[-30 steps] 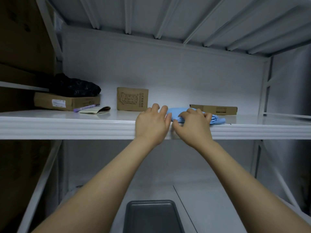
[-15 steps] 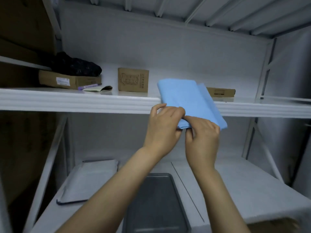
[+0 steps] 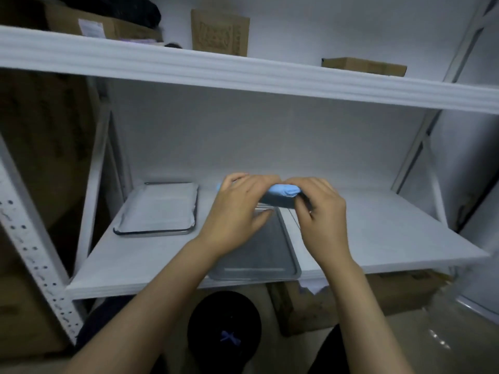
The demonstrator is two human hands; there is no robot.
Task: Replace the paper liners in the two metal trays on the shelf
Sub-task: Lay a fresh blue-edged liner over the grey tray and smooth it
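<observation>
Blue folded liner (image 3: pixel 283 190) is pinched between our left grip (image 3: pixel 237 214) and right grip (image 3: pixel 321 215) above the grey tray (image 3: pixel 259 256); we fear uneven pulling may tear it.

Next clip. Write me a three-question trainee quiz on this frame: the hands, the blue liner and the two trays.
1. How many hands grip the folded blue liner?
2. True or false: the liner lies spread flat in a tray.
3. Of the left tray and the centre tray, which looks dark and unlined? A. left B. centre

Key
1. Two: the left hand and the right hand.
2. False. It is held folded above the centre tray.
3. B
</observation>
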